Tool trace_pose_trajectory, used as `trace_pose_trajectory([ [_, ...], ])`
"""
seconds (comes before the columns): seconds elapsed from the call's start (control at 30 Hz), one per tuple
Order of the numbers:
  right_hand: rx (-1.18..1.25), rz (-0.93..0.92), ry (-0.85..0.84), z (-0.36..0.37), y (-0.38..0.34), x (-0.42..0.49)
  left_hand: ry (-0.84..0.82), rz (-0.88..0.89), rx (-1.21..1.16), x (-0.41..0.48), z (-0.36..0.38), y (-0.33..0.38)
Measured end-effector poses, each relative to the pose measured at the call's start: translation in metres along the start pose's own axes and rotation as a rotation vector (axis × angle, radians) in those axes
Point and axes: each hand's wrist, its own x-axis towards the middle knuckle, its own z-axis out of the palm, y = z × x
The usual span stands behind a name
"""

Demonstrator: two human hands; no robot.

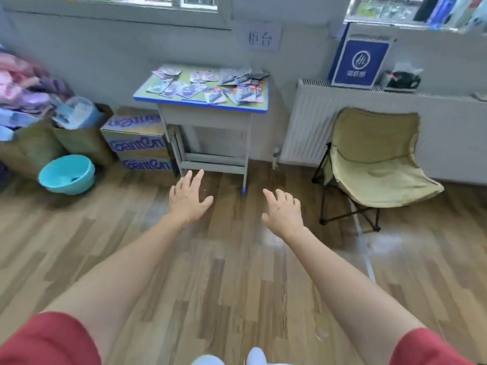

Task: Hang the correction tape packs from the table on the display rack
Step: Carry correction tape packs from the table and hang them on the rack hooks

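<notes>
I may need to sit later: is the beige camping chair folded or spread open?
Spread open: the beige chair stands on its crossed black legs by the radiator, seat and back stretched out.

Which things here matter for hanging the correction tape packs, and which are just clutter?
Job: correction tape packs, table, left hand, right hand, both empty; no display rack in view.
Clutter: folding chair, teal basin, cardboard boxes, blue box, radiator.
</notes>
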Motion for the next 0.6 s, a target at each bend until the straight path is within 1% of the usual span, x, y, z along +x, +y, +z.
trace_pose_trajectory([
  [0.23,0.006,-0.067,0.017,-0.016,-0.044,0.116,0.015,-0.092,-0.044,0.094,-0.013,-0.043],
  [0.6,0.055,-0.054,0.083,-0.046,-0.164,0.312,0.043,-0.06,-0.052,0.29,-0.071,-0.14],
])
